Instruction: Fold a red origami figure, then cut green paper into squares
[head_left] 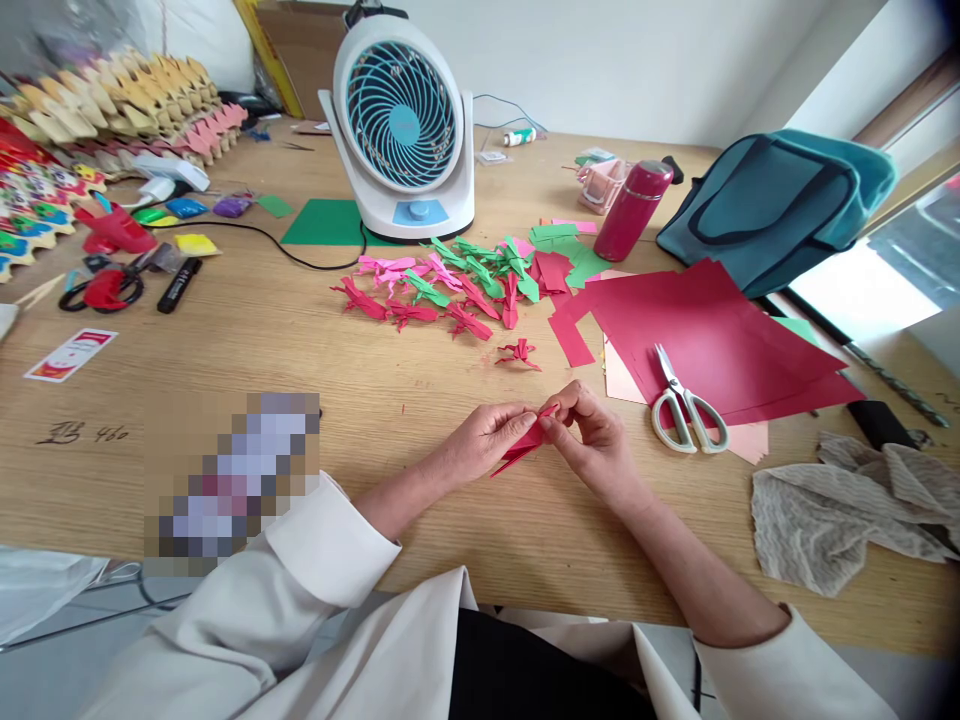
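Observation:
Between my two hands is a small piece of folded red paper (527, 442), with a narrow point sticking out toward the lower left. My left hand (491, 435) pinches it from the left with thumb and finger. From the right, my right hand (589, 432) pinches its upper end, the fingertips of both hands close together. Just beyond my hands lies a small red folded paper figure (519, 353). Behind that sits a group of red, pink and green folded paper figures (465, 285). White-handled scissors (684, 405) rest on red paper sheets (720, 335) to the right.
A white fan (405, 115) stands at the back. Right of it are a red bottle (634, 210) and a teal bag (772, 210). A crumpled cloth (832, 510) lies at right front. Far left are black-handled scissors (105, 288) and a black cutter (180, 284).

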